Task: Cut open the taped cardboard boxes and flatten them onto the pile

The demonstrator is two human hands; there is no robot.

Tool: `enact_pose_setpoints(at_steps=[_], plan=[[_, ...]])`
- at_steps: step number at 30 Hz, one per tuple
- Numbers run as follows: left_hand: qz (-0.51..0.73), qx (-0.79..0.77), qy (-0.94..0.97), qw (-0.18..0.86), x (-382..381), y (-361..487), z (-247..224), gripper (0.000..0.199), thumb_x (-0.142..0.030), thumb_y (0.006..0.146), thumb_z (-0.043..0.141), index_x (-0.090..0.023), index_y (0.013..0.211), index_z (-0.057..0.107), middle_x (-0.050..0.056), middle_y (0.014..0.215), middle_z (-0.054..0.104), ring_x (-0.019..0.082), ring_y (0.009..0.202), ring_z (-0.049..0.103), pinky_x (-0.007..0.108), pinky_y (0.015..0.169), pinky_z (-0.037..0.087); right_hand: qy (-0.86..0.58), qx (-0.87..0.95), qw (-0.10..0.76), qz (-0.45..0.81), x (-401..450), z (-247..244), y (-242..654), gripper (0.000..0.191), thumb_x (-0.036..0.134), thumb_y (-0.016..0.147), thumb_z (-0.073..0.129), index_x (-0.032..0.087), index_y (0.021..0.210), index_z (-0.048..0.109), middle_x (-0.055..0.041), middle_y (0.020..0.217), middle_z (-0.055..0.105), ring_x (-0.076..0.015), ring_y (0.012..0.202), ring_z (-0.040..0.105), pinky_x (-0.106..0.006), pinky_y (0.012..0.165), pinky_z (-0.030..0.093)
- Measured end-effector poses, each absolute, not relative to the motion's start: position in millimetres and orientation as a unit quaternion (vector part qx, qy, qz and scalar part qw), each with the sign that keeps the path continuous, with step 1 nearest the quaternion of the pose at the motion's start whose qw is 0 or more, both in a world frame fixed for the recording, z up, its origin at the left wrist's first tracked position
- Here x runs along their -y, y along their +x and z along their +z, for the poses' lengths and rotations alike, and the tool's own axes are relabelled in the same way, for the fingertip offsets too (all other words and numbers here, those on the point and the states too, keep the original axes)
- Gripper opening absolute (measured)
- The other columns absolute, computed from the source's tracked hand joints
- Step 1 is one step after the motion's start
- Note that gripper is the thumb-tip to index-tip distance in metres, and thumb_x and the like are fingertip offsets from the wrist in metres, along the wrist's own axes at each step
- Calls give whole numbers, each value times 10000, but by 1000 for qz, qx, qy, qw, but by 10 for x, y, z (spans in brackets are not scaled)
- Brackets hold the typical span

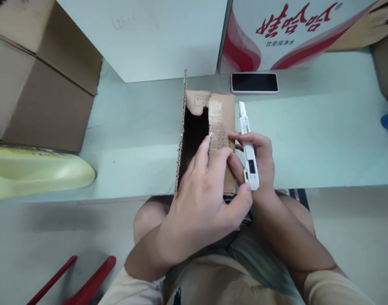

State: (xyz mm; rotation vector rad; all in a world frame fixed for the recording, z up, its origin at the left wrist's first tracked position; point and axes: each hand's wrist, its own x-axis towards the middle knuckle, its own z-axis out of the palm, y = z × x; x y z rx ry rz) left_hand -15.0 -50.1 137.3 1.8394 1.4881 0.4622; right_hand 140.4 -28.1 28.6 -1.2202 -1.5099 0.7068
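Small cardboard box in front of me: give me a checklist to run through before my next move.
1. Cutter in hand: ok, the white cutter is in the right hand.
2. Box steadied: ok, the left hand rests on the cardboard box.
3. Hands apart: not ok, the left thumb is close to the cutter's near end.
4. Left flap raised: ok, the flap stands up beside the opening.
5. Box contents: cannot tell, too dark inside.
6. Phone clear: ok, it lies apart from the box.
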Motion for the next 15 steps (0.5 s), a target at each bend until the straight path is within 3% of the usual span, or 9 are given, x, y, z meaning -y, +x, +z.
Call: enact_pose_setpoints(at_steps=[4,8,10,12,15], plan=[[159,-587,712,352,552,-133,1379,449,-340,961,613,-203,1387,574,259,1703,389,457,1648,327,646,1145,551,-500,631,517,292,270,275,1404,418,331,970,729,394,1328,524,5,1341,742,-226,1263,739,-471,1068,636],[177,-571,738,313,638,-154,1397,386,-285,936,651,-171,1304,638,298,1751,277,506,1680,174,723,1191,467,-495,633,516,295,259,286,1396,407,348,982,717,398,1340,529,11,1355,738,-217,1289,729,-441,1075,624],[224,-545,758,281,673,-185,1412,380,-275,936,660,-146,1293,651,302,1754,274,497,1682,176,708,1230,438,-492,637,518,290,258,301,1391,394,347,981,721,391,1328,539,11,1337,746,-215,1267,739,-429,1058,629],[281,-496,776,269,688,-217,1423,333,-264,954,652,-135,1260,662,289,1689,411,439,1613,400,602,1216,510,-491,637,521,285,258,315,1386,377,356,983,720,383,1317,548,9,1319,755,-216,1246,748,-425,1045,633],[352,-413,789,289,677,-235,1418,154,-165,956,646,-176,1107,678,144,1380,718,225,1190,761,322,1006,654,-497,639,517,277,255,326,1383,365,371,984,714,362,1310,550,-6,1303,764,-230,1236,756,-434,1035,637]])
